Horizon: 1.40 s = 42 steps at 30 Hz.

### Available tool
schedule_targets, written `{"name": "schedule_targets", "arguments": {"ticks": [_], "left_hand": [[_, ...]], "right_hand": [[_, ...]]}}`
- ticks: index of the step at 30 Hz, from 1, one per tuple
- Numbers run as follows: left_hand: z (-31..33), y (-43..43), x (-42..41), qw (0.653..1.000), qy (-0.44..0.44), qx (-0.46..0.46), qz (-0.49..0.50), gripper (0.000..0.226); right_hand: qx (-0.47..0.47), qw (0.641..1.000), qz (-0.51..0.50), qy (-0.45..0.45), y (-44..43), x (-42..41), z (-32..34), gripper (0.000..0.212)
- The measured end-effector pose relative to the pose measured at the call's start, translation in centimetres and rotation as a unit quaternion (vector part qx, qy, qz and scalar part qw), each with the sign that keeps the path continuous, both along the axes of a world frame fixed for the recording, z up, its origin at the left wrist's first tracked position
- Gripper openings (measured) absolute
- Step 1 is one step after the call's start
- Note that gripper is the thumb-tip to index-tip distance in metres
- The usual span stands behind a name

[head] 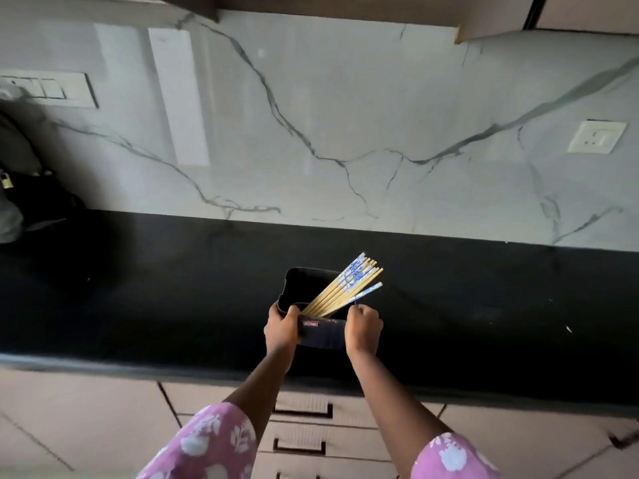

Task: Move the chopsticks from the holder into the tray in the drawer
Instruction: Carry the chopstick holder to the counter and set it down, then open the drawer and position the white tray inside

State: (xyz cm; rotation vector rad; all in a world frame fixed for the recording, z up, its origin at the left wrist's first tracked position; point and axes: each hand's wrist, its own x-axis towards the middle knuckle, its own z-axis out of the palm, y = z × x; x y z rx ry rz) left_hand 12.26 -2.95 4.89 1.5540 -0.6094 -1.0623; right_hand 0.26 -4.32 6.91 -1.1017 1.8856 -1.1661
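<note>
A black rectangular holder (304, 288) stands on the dark countertop (138, 288) near its front edge. Several yellow chopsticks with blue-and-white patterned tops (345, 286) lean in it, fanned toward the upper right. My left hand (281, 328) grips the holder's near-left corner. My right hand (363, 328) is at the holder's near-right side, its fingertips pinching the lower end of one blue-patterned chopstick (366, 293) that lies apart from the bundle. The drawers (304, 411) below the counter are shut; no tray shows.
A marble-look backsplash (345, 133) rises behind the counter, with a switch panel (52, 88) at left and a socket (596, 136) at right. A dark bag (31, 198) sits at the counter's far left. Upper cabinets (345, 8) hang overhead.
</note>
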Motion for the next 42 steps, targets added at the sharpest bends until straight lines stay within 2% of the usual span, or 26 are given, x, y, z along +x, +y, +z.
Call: {"name": "schedule_targets", "arguments": {"ticks": [5, 10, 13, 17, 22, 27, 31, 33, 36, 37, 40, 42], "left_hand": [[0.2, -6.7, 0.2, 0.999, 0.008, 0.026, 0.021, 0.041], [0.2, -10.0, 0.2, 0.998, 0.002, 0.043, 0.034, 0.044], [0.3, -10.6, 0.6, 0.998, -0.009, 0.049, 0.037, 0.043], [0.6, -10.3, 1.2, 0.998, -0.007, 0.057, 0.016, 0.047], [0.7, -8.5, 2.4, 0.998, -0.042, 0.043, -0.036, 0.069], [-0.7, -3.6, 2.4, 0.992, -0.116, 0.004, -0.054, 0.053], [-2.0, 1.0, 2.0, 0.982, -0.172, -0.019, -0.077, 0.039], [-3.3, 3.2, 1.8, 0.965, -0.242, -0.038, -0.096, 0.034], [-5.8, 5.9, 1.4, 0.92, -0.347, -0.054, -0.175, 0.025], [-6.7, 6.7, 1.3, 0.899, -0.377, -0.052, -0.215, 0.025], [-9.1, 8.1, 0.9, 0.83, -0.458, -0.023, -0.317, 0.028], [-10.4, 8.2, 0.7, 0.815, -0.468, 0.009, -0.341, 0.032]], "right_hand": [[0.029, 0.999, 0.034, 0.006, -6.5, 0.3, 0.0, 0.024], [0.033, 0.999, 0.035, 0.015, -10.6, 0.5, 0.1, 0.037], [0.043, 0.998, 0.036, 0.008, -11.2, 1.0, 0.1, 0.029], [0.043, 0.998, 0.041, 0.029, -10.2, 1.6, 0.5, 0.032], [-0.013, 0.999, 0.016, 0.046, -8.2, 2.3, 0.7, 0.035], [-0.067, 0.994, -0.046, 0.077, -3.1, 3.2, -1.3, 0.032], [-0.076, 0.988, -0.051, 0.128, 2.3, 3.9, -3.8, 0.031], [-0.101, 0.98, -0.02, 0.17, 5.0, 3.9, -5.5, 0.024], [-0.125, 0.955, 0.088, 0.254, 8.3, 3.6, -8.4, 0.013], [-0.115, 0.943, 0.133, 0.284, 9.1, 3.3, -9.2, 0.014], [-0.102, 0.904, 0.226, 0.348, 10.2, 2.5, -11.3, 0.034], [-0.133, 0.878, 0.26, 0.379, 10.1, 1.8, -12.0, 0.022]]}}
